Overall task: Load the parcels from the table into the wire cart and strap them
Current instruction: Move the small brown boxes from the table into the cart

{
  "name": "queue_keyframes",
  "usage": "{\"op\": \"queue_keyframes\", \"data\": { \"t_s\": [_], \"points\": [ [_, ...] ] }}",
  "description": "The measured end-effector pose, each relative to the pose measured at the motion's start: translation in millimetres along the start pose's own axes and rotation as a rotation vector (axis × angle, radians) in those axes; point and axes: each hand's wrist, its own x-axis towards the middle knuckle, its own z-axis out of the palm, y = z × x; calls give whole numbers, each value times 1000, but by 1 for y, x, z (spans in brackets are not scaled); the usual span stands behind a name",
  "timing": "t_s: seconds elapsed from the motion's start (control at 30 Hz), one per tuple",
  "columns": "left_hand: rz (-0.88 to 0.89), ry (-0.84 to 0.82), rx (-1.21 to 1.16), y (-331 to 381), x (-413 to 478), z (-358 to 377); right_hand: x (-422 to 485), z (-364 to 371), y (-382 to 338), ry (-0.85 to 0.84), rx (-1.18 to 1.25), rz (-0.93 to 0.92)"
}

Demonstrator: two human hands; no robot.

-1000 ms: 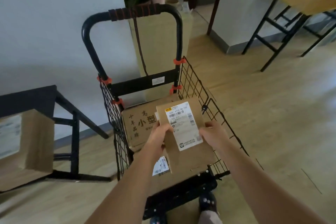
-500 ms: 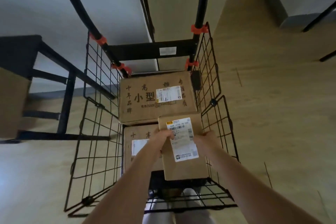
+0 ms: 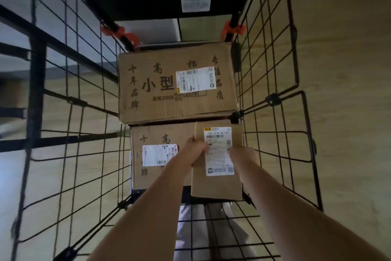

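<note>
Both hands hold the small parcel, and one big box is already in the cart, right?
Two, not one: the head view shows a far box and a near box inside the wire cart. Left hand and right hand do hold the small parcel.

Wire cart (image 3: 273, 99): black mesh walls, orange clips at upper centre of the frame. Stands on pale wood floor (image 3: 349, 112).
Contents:
- Large printed carton (image 3: 169, 102), centre of frame, white label face up.
- Second printed carton (image 3: 143, 178), just below it in the frame, label up.
- Small parcel (image 3: 215, 186), over that carton's right part, gripped by left hand (image 3: 194, 148) and right hand (image 3: 243, 155).
</note>
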Motion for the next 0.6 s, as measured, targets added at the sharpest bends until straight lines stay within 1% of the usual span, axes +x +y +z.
{"op": "queue_keyframes", "data": {
  "t_s": [0.1,0.27,0.43,0.6],
  "points": [
    [-33,21,-19,-1,21,4,24,7,1,15,-7,7],
    [-56,50,34,-6,49,13,47,12,1,22,-25,1],
    [-57,13,-10,-11,55,12,55,12,1,42,-84,-27],
    [-14,97,13,-7,61,5,50,17,-9,-1,-69,-91]
  ]
}}
